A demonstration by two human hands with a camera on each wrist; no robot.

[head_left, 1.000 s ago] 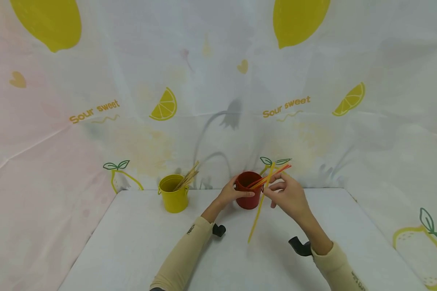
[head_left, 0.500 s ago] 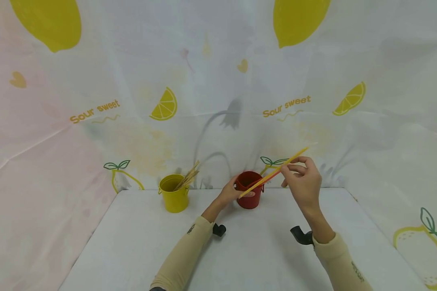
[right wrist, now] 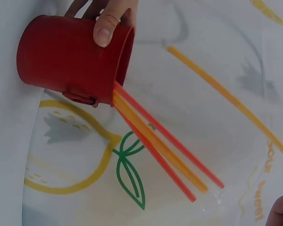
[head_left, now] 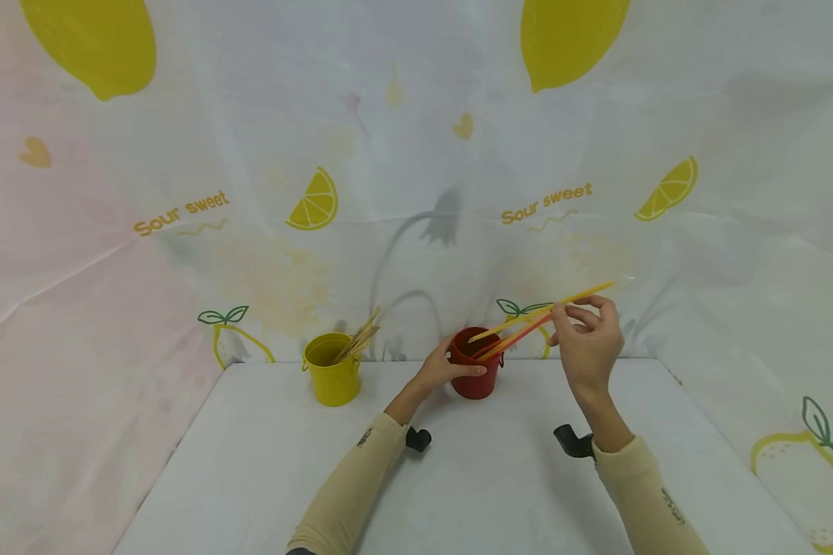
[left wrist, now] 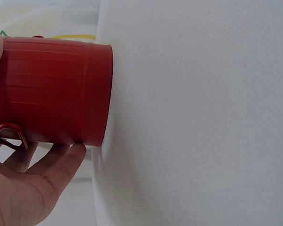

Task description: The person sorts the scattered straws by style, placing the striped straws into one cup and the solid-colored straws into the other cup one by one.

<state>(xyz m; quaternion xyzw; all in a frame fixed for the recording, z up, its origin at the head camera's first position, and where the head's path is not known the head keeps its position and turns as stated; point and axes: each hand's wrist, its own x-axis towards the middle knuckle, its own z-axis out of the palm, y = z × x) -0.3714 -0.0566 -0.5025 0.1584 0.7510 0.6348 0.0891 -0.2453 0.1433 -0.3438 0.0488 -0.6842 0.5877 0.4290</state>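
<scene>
My left hand grips the side of a small red metal bucket, thumb toward me; the bucket stands on the table. In the right wrist view, the thumb lies against its wall near the rim. Two red straws and an orange-yellow one lean out of its mouth to the right. To the right of the bucket and higher, my right hand pinches a yellow straw. This straw slants down, its lower end over the bucket's mouth and apart from the rim in the right wrist view.
A yellow bucket with several thin tan sticks stands left of the red one. Both are near the back edge of the white table. A lemon-printed cloth hangs behind.
My right hand has moved right and slightly up. The yellow straw has swung from a steep slant in front of the bucket to a shallow one above its mouth. My left hand keeps still.
</scene>
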